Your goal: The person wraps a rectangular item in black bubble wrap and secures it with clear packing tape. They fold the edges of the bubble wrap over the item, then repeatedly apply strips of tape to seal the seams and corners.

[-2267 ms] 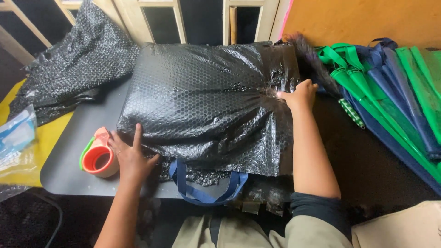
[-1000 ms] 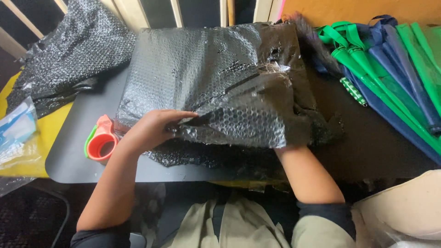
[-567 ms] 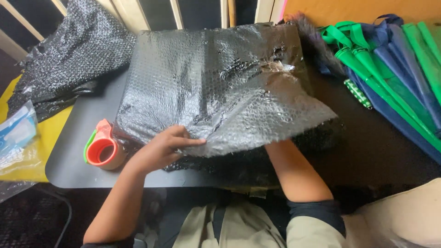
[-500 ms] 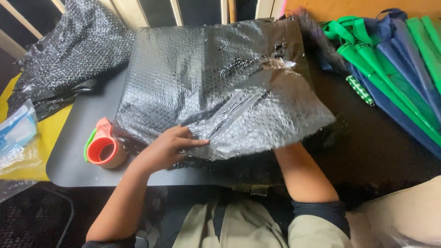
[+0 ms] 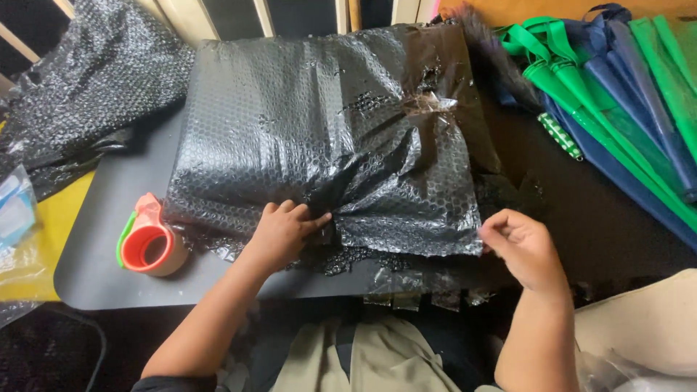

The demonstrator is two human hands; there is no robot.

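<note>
A large parcel wrapped in black bubble wrap [image 5: 312, 123] lies across the grey table [image 5: 102, 268]. My left hand [image 5: 284, 231] presses down on the gathered wrap at the parcel's near edge, fingers pinching the folds. My right hand [image 5: 524, 247] is at the near right corner, its fingers closed on the edge of the bubble wrap there. A piece of clear tape [image 5: 428, 105] sits on a bunched spot near the parcel's far right.
An orange and green tape dispenser [image 5: 147, 242] stands left of my left hand. More black bubble wrap [image 5: 80, 87] is heaped at the far left. Green and blue bags [image 5: 617, 94] lie at the right. A yellow surface with a clear packet [image 5: 18, 218] is at the left edge.
The wrap's lifted flap has been folded down flat over the parcel. My right hand came out from beneath it to the near right corner. My left hand moved right onto the gathered folds.
</note>
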